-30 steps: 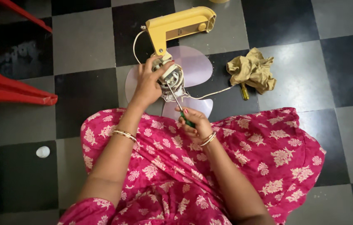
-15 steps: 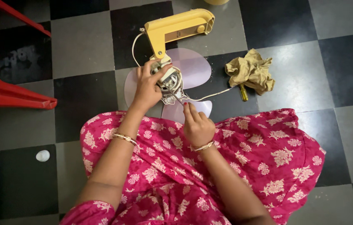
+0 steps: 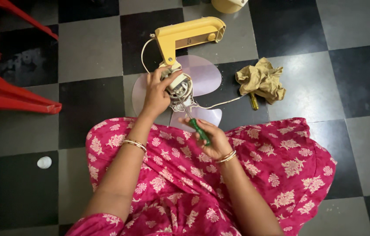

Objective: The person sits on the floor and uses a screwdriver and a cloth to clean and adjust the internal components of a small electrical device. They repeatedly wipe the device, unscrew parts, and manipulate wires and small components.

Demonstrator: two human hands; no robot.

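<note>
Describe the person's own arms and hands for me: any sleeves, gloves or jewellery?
Both hands are bare, no gloves. The left hand has thin gold-coloured bangles on its wrist; the right hand wears similar gold bangles. Both forearms are uncovered. A pink sleeve with a pale floral print shows on the left upper arm, matching the pink garment over the lap. No rings can be made out.

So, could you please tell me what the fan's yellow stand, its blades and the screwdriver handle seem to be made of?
The yellow stand looks like moulded plastic: smooth, evenly coloured, with rounded edges and a soft sheen. The blades seem to be thin pale lilac plastic, flat and slightly translucent. The screwdriver in the right hand has a glossy green handle, probably hard plastic, and a thin grey shaft, likely metal.
</note>
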